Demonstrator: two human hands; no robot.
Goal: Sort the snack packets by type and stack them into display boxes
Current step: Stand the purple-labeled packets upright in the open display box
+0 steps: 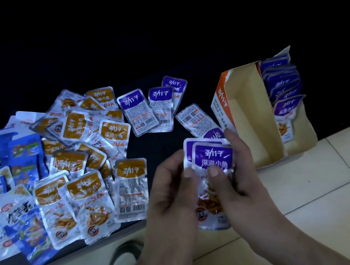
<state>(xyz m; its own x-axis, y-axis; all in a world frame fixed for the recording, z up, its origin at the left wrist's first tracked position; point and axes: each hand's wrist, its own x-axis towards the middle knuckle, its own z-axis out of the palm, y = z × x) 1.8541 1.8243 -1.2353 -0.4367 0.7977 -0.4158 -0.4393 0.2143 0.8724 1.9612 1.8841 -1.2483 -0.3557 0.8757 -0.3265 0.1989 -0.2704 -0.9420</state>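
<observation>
Purple packets [213,155] | left hand [168,191] pinches | right hand [242,167] grips

one display box [250,119] is counted, with about six boxed purple packets [285,90] in it, four loose purple packets [137,111], at least two held purple packets [213,158], roughly a dozen orange packets [76,128] and several blue-and-white packets [21,218], exact totals being hidden by overlap in the piles.

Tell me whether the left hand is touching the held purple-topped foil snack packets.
Touching. The head view shows the left hand pinching the purple-topped foil snack packets at their left edge.
</observation>
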